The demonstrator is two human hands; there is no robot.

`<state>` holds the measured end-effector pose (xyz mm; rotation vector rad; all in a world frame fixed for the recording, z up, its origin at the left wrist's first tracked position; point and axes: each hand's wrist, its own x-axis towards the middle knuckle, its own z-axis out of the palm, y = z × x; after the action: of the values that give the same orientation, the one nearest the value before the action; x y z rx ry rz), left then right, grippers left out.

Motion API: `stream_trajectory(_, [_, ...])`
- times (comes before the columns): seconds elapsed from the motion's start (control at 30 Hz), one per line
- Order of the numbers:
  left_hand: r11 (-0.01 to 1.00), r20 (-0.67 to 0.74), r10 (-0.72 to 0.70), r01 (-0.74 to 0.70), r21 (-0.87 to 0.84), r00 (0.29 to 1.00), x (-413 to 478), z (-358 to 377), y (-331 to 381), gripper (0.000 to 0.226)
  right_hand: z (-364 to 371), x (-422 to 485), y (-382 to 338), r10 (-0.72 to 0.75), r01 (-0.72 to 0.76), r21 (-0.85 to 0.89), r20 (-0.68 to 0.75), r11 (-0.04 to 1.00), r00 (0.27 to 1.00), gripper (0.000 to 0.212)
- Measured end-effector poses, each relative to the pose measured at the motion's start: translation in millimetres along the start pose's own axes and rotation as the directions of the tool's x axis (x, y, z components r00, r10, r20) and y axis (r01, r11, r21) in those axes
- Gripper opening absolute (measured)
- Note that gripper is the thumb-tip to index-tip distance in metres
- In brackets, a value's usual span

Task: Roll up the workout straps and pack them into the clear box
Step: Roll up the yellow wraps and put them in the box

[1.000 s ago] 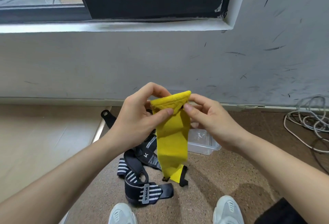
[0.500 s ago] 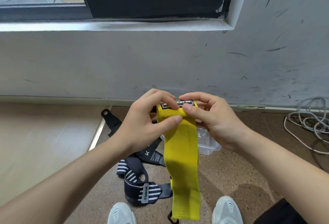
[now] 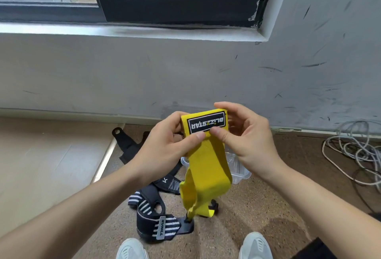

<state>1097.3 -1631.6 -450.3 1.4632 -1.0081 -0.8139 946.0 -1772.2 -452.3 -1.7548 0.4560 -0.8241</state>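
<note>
Left hand point(image 3: 165, 151), right hand point(image 3: 251, 145) pinch yellow strap point(image 3: 208, 168) above speckled floor point(image 3: 257, 207); scuffed wall point(image 3: 144, 73) beyond.

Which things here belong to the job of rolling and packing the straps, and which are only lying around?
Belong to the job:
- yellow strap, pinched by the left hand and the right hand
- black-and-white straps on the floor
- clear box

Only lying around:
- white cables
- window
</note>
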Motion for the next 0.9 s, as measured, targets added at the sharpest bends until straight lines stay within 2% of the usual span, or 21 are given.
stream_trajectory(0.1, [0.997, -0.024, 0.056, -0.055, 0.058, 0.998, -2, 0, 2, 0.035, 4, -5, 4, -0.044, 0.043, -0.042, -0.034, 0.998, 0.998, 0.044])
stream_trajectory(0.2, [0.995, -0.046, 0.088, -0.085, 0.052, 0.995, -1, -3, 2, 0.029, 3, -2, 6, -0.044, 0.045, -0.037, 0.034, 0.998, 0.998, 0.039])
stream_trajectory(0.33, [0.990, -0.059, 0.123, -0.118, 0.080, 0.991, 2, -7, -1, 0.025, -6, 7, 2, 0.100, -0.121, 0.080, 0.229, 0.989, 0.968, 0.031])
stream_trajectory(0.4, [0.985, -0.070, 0.146, -0.138, 0.102, 0.987, 4, -10, -4, 0.025, -8, 9, 3, 0.199, -0.252, 0.137, 0.315, 0.958, 0.928, 0.034])
stream_trajectory(0.5, [0.976, -0.078, 0.184, -0.173, 0.132, 0.980, 4, -12, -9, 0.028, -7, 11, 6, 0.264, -0.343, 0.140, 0.402, 0.929, 0.877, 0.038])
stream_trajectory(0.67, [0.958, -0.072, 0.222, -0.203, 0.205, 0.973, 5, -9, -12, 0.030, -2, 12, 8, 0.313, -0.390, 0.146, 0.380, 0.909, 0.871, 0.040])
stream_trajectory(0.8, [0.942, -0.071, 0.261, -0.238, 0.238, 0.963, 6, -6, -8, 0.030, -2, 11, 9, 0.330, -0.421, 0.225, 0.350, 0.879, 0.877, 0.036])
stream_trajectory(0.9, [0.947, -0.034, 0.219, -0.204, 0.250, 0.975, 7, -8, -6, 0.033, -4, 12, 7, 0.324, -0.420, 0.264, 0.339, 0.868, 0.883, 0.032])
